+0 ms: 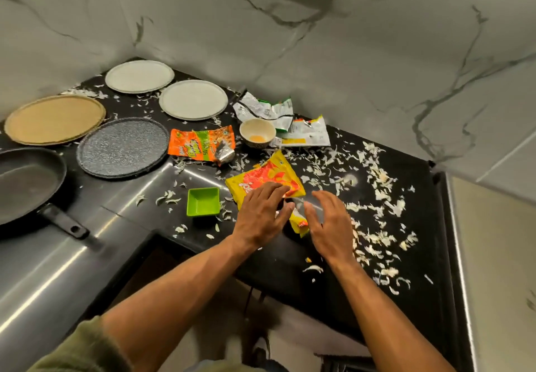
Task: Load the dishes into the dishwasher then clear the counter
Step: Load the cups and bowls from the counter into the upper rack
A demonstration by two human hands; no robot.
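Note:
A yellow and red snack wrapper [268,176] lies on the black counter [319,270]. My left hand [262,215] rests flat on its near part with fingers straight. My right hand [329,223] hovers just right of it, fingers spread and relaxed, holding nothing. A green square dish [203,201] sits left of my left hand. Further back are a small cream bowl [257,133], two white plates [139,76] [193,99], a tan plate [55,118], a speckled grey plate [123,147] and a black frying pan [26,183].
An orange wrapper [200,145] and torn white and green wrappers [269,109] lie near the bowl. White vegetable scraps [377,215] litter the counter, densest on the right. Marble walls close the back and right. The counter's front edge drops to the floor below my arms.

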